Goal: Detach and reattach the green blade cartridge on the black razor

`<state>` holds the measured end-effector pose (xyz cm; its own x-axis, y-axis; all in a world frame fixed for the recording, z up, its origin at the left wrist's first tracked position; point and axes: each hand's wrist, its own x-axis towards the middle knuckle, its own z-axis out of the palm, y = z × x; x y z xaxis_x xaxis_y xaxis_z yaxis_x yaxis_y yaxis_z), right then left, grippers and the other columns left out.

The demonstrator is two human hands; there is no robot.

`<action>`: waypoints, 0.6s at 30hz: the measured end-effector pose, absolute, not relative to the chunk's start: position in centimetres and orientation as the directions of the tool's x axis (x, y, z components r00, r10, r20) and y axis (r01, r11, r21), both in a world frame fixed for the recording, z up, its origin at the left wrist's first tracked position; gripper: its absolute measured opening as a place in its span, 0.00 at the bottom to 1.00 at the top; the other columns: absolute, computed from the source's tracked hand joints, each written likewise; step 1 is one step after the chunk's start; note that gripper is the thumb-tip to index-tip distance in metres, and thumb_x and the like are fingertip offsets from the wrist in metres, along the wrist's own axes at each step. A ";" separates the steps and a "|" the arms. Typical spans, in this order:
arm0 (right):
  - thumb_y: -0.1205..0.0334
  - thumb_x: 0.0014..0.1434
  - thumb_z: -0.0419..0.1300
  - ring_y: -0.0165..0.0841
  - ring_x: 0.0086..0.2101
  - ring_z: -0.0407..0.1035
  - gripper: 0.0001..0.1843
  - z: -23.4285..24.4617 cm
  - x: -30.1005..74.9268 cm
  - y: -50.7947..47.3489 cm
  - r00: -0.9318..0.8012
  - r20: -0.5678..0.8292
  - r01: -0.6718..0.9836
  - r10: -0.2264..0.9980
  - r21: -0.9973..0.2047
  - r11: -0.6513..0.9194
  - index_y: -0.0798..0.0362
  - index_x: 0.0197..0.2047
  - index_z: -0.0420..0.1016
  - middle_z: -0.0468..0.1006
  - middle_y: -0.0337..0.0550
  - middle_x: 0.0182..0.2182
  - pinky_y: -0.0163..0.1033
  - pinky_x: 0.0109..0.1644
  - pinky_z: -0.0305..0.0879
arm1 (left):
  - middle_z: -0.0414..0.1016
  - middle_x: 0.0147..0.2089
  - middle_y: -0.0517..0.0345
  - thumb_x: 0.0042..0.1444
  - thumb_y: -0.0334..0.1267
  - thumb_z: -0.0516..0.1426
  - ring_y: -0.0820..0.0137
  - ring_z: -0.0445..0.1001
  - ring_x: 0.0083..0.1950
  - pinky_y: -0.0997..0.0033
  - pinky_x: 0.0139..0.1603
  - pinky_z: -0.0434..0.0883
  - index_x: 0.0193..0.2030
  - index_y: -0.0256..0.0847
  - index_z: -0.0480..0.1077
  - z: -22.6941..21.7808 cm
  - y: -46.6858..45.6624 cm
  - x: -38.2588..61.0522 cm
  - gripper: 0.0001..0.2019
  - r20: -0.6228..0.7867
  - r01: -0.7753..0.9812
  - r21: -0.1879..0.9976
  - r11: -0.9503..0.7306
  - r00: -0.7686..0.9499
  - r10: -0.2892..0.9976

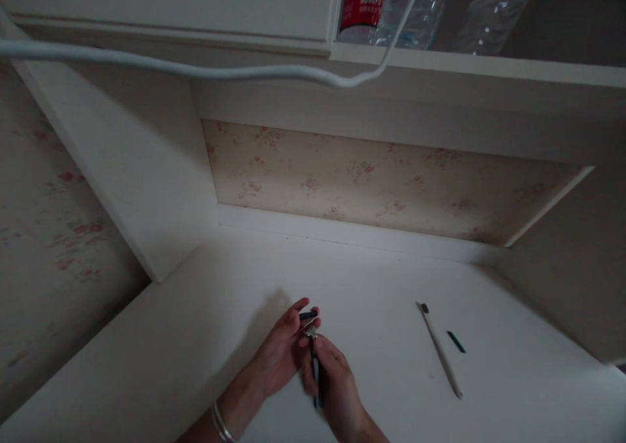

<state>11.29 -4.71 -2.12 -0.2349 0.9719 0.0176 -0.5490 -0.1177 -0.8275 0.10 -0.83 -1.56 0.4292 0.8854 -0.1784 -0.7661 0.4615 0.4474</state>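
We hold a small dark piece (308, 314) in the fingers of our left hand (283, 346), just above the worktop (235, 286). Our right hand (337, 379) is closed around a dark-handled tool (315, 368), its metal tip right beside that piece; we cannot tell whether the two touch. To the right, on the worktop, lie a slim white stick (441, 357) with a dark tip and, near it, a short dark-green stick (456, 341).
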 end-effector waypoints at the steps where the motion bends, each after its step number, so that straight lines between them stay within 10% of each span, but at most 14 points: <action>1: 0.51 0.66 0.50 0.25 0.17 0.48 0.18 -2.0 11.3 -4.8 -0.229 0.020 -0.541 0.973 -0.834 -0.110 0.57 0.35 0.71 0.62 0.33 0.14 0.34 0.24 0.44 | 0.74 0.49 0.56 0.54 0.40 0.63 0.69 0.73 0.48 0.70 0.48 0.69 0.50 0.47 0.71 -1.6 -0.9 0.1 0.16 -0.168 -0.766 0.449 0.459 0.432 0.886; 18: 0.45 0.63 0.53 0.26 0.19 0.50 0.20 -1.6 11.7 -4.9 -0.104 0.008 -0.448 0.995 -0.893 -0.039 0.52 0.28 0.64 0.61 0.32 0.18 0.33 0.23 0.47 | 0.78 0.46 0.55 0.51 0.39 0.64 0.68 0.75 0.48 0.69 0.49 0.69 0.34 0.39 0.73 -2.1 -0.6 0.4 0.07 -0.093 -0.770 0.500 0.396 0.407 0.909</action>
